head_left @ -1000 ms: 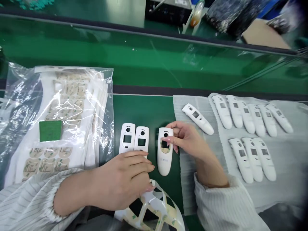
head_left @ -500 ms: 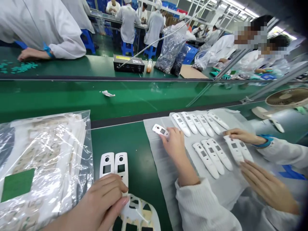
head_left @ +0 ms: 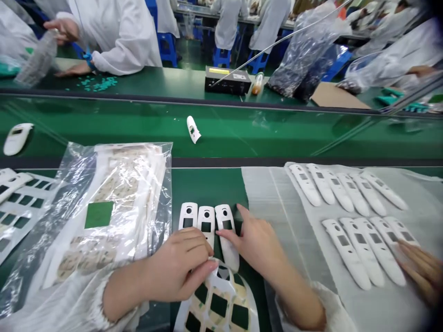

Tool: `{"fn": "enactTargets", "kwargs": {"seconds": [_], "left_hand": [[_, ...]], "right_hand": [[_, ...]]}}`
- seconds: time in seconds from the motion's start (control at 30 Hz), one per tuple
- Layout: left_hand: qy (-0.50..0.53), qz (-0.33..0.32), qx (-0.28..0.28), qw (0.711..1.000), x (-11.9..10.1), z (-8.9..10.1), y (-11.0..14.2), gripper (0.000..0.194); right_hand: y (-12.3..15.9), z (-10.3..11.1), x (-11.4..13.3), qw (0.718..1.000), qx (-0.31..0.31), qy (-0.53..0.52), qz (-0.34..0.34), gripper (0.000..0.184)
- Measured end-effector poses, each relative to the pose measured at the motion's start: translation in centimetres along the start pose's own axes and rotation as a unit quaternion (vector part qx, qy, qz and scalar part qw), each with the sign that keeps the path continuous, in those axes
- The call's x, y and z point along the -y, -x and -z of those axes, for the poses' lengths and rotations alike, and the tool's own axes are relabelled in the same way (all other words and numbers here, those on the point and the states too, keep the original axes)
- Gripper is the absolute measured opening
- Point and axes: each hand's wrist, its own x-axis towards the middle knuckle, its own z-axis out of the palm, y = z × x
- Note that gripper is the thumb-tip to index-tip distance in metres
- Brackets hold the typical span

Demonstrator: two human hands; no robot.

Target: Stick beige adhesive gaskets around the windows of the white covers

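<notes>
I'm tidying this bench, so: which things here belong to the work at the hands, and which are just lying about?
In use: the left hand and right hand, the three white plastic casings under them, the cut-out sticker sheet by the left hand.
Lying about: a stray casing on the far belt, a black box, a small bottle.

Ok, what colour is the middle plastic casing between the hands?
The middle casing is white, best seen in the head view.
</notes>
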Motion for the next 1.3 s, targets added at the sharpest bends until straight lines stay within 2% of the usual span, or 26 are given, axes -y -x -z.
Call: {"fn": "enactTargets", "kwargs": {"seconds": [0.07, 0.13, 0.17, 0.23, 0.3, 0.33, 0.43, 0.5, 0.6, 0.7, 0.73, 0.83, 0.9, 1.03, 1.1, 1.2, 1.3], "left_hand": [[0.022, 0.041, -0.022, 0.999, 0.3, -0.2, 0.0, 0.022], [0.046, 0.086, -0.038, 0.995, 0.6, -0.3, 0.1, 0.026], [0.055, 0.104, -0.04, 0.992, 0.7, -0.3, 0.1, 0.028], [0.072, 0.136, -0.031, 0.988, 0.8, -0.3, 0.0, 0.032], [0.097, 0.165, -0.02, 0.981, 0.8, 0.0, -0.1, 0.035], [0.114, 0.172, -0.013, 0.978, 0.7, 0.2, -0.1, 0.036], [0.179, 0.145, 0.009, 0.973, 0.4, 1.1, -0.1, 0.027], [0.218, 0.118, 0.025, 0.969, 0.2, 1.9, -0.1, 0.017], [0.242, 0.102, 0.051, 0.964, -0.2, 3.1, -0.1, 0.012], [0.223, 0.125, 0.067, 0.965, -0.4, 3.8, -0.5, 0.008], [0.205, 0.141, 0.056, 0.967, -0.5, 3.9, -0.6, 0.005], [0.134, 0.175, 0.006, 0.975, -0.7, 3.5, -1.0, 0.02], [0.102, 0.159, 0.0, 0.982, -0.7, 3.0, -1.2, 0.022], [0.091, 0.095, 0.023, 0.991, -0.3, 1.9, -1.0, 0.012], [0.08, 0.091, 0.032, 0.992, -0.1, 1.6, -0.9, 0.014], [0.065, 0.101, 0.032, 0.992, 0.1, 1.6, -0.8, 0.017], [0.084, 0.102, 0.039, 0.991, 0.1, 1.5, -0.7, 0.025]], "right_hand": [[0.4, 0.2, 0.1, 1.0, 0.0, -0.014, 0.005, 0.061], [0.7, 0.9, 0.0, 0.997, 0.012, -0.065, 0.031, 0.049], [0.9, 1.3, 0.0, 0.991, 0.033, -0.111, 0.061, 0.042], [1.2, 1.8, 0.2, 0.962, 0.104, -0.215, 0.133, 0.029], [1.4, 2.0, 0.6, 0.932, 0.179, -0.267, 0.169, 0.031], [1.4, 2.0, 0.8, 0.928, 0.214, -0.259, 0.164, 0.035], [1.4, 2.2, 1.1, 0.921, 0.307, -0.199, 0.135, 0.041], [1.3, 2.5, 0.9, 0.9, 0.362, -0.195, 0.147, 0.037], [1.2, 2.9, 0.6, 0.877, 0.401, -0.209, 0.164, 0.03], [1.4, 2.8, 0.5, 0.902, 0.369, -0.186, 0.125, 0.028], [1.5, 2.7, 0.5, 0.914, 0.348, -0.176, 0.109, 0.029], [2.0, 2.1, 0.9, 0.939, 0.287, -0.169, 0.086, 0.031], [2.3, 1.8, 1.1, 0.942, 0.265, -0.192, 0.079, 0.03], [2.3, 1.6, 0.8, 0.932, 0.253, -0.249, 0.071, 0.023], [2.2, 1.7, 0.5, 0.935, 0.237, -0.25, 0.088, 0.017], [2.0, 2.0, 0.1, 0.942, 0.2, -0.24, 0.12, 0.019], [1.9, 2.1, 0.1, 0.948, 0.193, -0.226, 0.113, 0.009]]}}
